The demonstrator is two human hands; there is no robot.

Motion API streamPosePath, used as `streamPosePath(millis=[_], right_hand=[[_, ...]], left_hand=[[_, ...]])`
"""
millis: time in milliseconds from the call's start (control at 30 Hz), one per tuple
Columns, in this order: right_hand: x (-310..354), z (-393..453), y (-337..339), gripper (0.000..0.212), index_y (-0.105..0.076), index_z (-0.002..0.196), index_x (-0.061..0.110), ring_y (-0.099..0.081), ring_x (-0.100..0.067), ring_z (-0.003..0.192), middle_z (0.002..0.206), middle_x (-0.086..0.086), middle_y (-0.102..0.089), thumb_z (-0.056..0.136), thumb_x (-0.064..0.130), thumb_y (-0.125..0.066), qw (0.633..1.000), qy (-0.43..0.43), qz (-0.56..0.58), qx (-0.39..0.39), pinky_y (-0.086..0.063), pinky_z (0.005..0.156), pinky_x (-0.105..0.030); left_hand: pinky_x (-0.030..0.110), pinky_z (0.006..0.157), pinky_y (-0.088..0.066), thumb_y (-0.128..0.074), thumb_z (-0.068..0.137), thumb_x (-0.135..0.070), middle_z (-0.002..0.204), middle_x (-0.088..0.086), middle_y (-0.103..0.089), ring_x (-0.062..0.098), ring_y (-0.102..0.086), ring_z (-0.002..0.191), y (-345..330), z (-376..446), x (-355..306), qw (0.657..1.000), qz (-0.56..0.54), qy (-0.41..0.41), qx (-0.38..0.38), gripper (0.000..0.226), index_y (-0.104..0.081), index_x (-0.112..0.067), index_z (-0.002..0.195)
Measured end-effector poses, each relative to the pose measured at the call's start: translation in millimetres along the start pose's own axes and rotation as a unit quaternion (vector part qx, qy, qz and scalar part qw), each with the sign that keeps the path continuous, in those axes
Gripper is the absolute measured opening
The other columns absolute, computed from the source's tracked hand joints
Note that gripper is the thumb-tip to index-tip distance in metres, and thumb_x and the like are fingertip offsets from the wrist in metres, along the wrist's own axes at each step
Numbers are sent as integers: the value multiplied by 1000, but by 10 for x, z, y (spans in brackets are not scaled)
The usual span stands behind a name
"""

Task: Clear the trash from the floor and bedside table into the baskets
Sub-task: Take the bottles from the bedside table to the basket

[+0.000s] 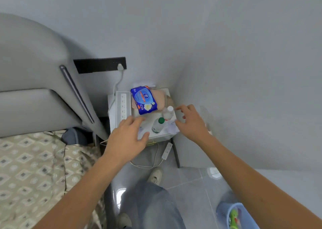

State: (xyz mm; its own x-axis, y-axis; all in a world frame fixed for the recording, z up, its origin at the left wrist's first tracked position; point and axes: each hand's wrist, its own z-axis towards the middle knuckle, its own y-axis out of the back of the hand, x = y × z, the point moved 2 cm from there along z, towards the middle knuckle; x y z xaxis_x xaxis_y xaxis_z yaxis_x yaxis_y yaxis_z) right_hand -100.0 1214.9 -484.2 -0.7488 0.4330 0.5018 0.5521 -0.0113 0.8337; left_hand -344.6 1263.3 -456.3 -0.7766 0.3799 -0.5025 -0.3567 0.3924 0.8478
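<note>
On the white bedside table [112, 106] stand two clear plastic bottles: one with a green cap [158, 125], one with a white cap [168, 113]. Crumpled pale paper [171, 126] lies at the table's right front corner. My left hand [128, 136] hovers over the table's front left with fingers spread, holding nothing. To the right of the bottles my right hand [190, 122] is open, fingers curled toward them, not touching. A blue basket [222, 211] with something green inside stands on the floor at the lower right.
A blue wipes pack [143, 100] lies on a beige pack at the back of the table, beside a white power strip [123, 105]. Another power strip [167, 150] and cables hang below. The bed [34, 167] is left, walls behind and right.
</note>
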Motion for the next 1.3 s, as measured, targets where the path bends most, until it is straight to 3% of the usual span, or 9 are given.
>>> streamPosePath(millis=[133,333,500,700,867,1100,1300], right_hand=[[-423,789,-265,44,-55,131,29,-59,-30,98,123,-6,-44,88,22,-64,999,-20,-4,29,-54,85,-42],[-792,1508,-804,61,-46,140,31,-56,-29,108,132,-8,-42,86,38,-72,995,-20,-50,89,-55,86,-43],[-932,1643,-1116,45,-57,129,28,-60,-27,105,128,-4,-49,87,34,-72,993,-19,-45,106,-54,83,-40],[-924,1653,-1256,29,-63,118,26,-62,-25,94,119,-2,-53,90,26,-69,997,-24,-40,63,-56,78,-42],[-719,1566,-1021,26,-64,115,23,-60,-24,89,111,-3,-54,90,29,-68,999,-34,-32,22,-50,71,-35],[-223,861,-437,28,-63,114,22,-59,-24,83,104,1,-50,88,33,-67,997,-65,-4,-51,-49,67,-35],[22,-328,-29,29,-61,113,22,-59,-24,85,106,1,-51,87,33,-68,979,-141,49,-141,-39,64,-31]], left_hand=[[31,81,-51,-58,94,-49,129,-6,-53,16,-54,117,-607,787,-144,998,-16,-11,53,49,-46,-33,139],[29,75,-48,-60,93,-50,127,-3,-48,18,-56,114,-1376,1599,-62,993,14,8,116,53,-42,-33,139],[27,73,-47,-63,95,-39,128,2,-47,18,-57,108,-1767,1814,99,985,51,-20,163,46,-48,-27,138],[24,73,-45,-60,99,-25,125,2,-46,16,-54,107,-1979,1880,238,976,85,-68,187,39,-50,-23,138],[34,79,-56,-65,94,-23,122,3,-50,21,-57,107,-1633,1857,293,982,56,-91,156,33,-58,-18,126],[27,63,-43,-69,88,-38,107,-5,-45,13,-51,87,-566,1586,99,985,50,-136,91,27,-58,-26,110],[32,64,-42,-67,87,-39,103,-7,-45,16,-48,84,42,1094,-489,970,52,-218,96,23,-57,-28,104]])
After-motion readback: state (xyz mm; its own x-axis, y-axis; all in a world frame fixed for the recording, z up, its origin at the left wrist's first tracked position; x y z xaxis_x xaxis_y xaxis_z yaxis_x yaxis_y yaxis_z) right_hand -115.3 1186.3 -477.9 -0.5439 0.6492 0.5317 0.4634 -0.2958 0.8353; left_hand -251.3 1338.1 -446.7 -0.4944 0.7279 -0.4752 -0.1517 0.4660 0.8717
